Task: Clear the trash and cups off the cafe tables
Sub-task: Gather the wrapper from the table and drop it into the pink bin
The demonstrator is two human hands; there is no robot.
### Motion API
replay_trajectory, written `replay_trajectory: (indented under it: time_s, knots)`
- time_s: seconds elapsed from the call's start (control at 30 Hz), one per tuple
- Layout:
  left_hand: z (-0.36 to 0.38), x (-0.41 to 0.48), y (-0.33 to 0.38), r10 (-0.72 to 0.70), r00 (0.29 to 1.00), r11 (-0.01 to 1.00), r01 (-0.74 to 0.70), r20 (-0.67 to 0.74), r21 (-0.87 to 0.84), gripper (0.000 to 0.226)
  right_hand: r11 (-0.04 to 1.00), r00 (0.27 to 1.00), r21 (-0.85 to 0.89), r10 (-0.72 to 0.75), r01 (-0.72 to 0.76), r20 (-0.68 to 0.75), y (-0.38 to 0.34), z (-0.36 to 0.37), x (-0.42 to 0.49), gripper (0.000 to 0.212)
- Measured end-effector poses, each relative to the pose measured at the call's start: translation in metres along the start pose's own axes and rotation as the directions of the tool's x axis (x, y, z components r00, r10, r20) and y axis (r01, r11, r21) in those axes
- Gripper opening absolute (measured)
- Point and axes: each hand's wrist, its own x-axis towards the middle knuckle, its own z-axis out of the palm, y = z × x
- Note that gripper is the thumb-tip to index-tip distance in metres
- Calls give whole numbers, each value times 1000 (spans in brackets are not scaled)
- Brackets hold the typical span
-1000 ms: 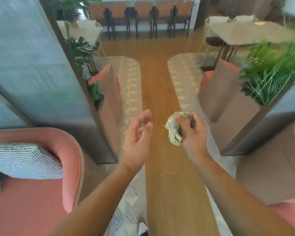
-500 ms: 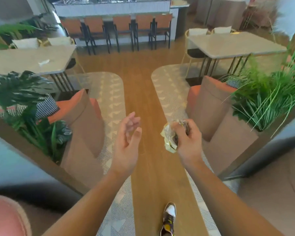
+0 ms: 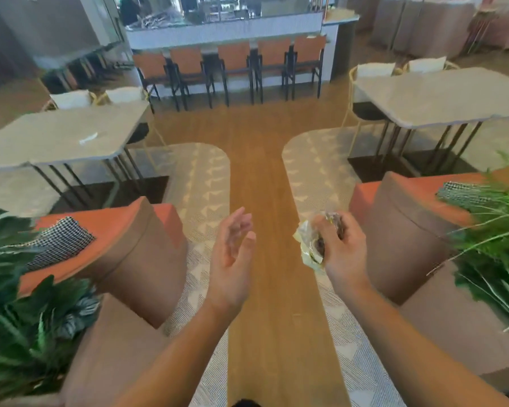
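Observation:
My right hand [image 3: 340, 254] is closed around a crumpled wad of trash [image 3: 307, 245], pale yellowish wrappers held at chest height over the wooden aisle. My left hand [image 3: 232, 259] is beside it, empty, palm turned inward with fingers spread. On the left cafe table [image 3: 41, 142] lies a small white scrap of paper [image 3: 88, 138]. The right cafe table [image 3: 441, 95] shows a bare light top.
A wooden aisle [image 3: 259, 171] runs ahead between two patterned rugs. Orange-cushioned benches [image 3: 135, 245] with checked pillows and planters of green plants [image 3: 18, 318] flank me on both sides. A bar counter [image 3: 227, 27] with several orange stools stands at the far end.
I have walked forward along the aisle past the partitions; the tables and bar counter came closer and fuller into view. My hands kept their pose, the right still holding the trash.

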Motion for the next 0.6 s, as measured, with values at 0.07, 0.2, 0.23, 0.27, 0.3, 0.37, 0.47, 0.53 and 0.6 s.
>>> replay_trajectory:
  time_s: [0.07, 0.2, 0.23, 0.27, 0.3, 0.37, 0.47, 0.53, 0.6]
  knots:
    - [14, 33, -16, -4, 1000, 1000, 3, 16, 24, 39, 1000, 1000, -18, 2, -2, -20, 11, 4, 37, 18]
    - [39, 104, -50, -30, 999, 999, 29, 42, 27, 37, 999, 998, -34, -24, 22, -63, 38, 21, 110, 17]
    - [45, 123, -59, -36, 998, 999, 35, 46, 23, 36, 999, 997, -38, -25, 22, -76, 46, 28, 129, 18]
    - [50, 144, -68, -41, 998, 999, 40, 50, 18, 36, 999, 996, -40, -20, 17, -85, 53, 35, 150, 20]
    - [55, 165, -78, -43, 998, 999, 42, 55, 11, 37, 999, 996, -41, -10, 6, -87, 60, 42, 171, 23]
    - [65, 212, -99, -45, 997, 999, 45, 66, 1, 39, 998, 996, -52, 15, -20, -85, 74, 58, 217, 23]
    - [82, 288, -123, -60, 993, 998, 61, 100, 0, 36, 997, 993, -63, 31, -39, -116, 90, 81, 288, 17]
    - [93, 336, -134, -42, 992, 999, 42, 117, -2, 36, 997, 990, -79, 7, -19, -143, 95, 94, 333, 16]
    - [107, 382, -142, -38, 991, 999, 39, 130, -11, 35, 996, 986, -93, -7, -9, -169, 100, 104, 374, 18]
